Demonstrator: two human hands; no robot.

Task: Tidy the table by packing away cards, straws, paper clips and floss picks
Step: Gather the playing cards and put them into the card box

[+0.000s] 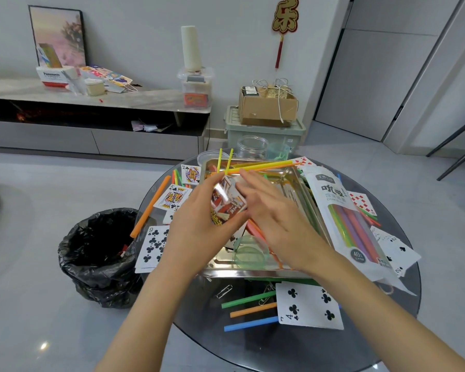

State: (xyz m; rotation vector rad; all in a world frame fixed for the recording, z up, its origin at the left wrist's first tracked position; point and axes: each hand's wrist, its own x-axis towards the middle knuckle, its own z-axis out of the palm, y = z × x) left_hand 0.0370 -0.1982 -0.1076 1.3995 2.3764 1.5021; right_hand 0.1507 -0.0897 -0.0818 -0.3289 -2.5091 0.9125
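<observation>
While the left hand (196, 224) curls its fingers and thumb round a glossy card pack (227, 201), the right hand (274, 210) lays straight fingers against the pack's side; both hover over the metal tray (253, 272) on the glass table (279, 350), with a four of clubs (309, 304), green straw (249, 299) and paper clip (224, 291) lying nearer

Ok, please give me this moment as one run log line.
left hand: grips small printed box over metal tray | right hand: open, at box | loose on table: cards, straws, paper clips
</observation>
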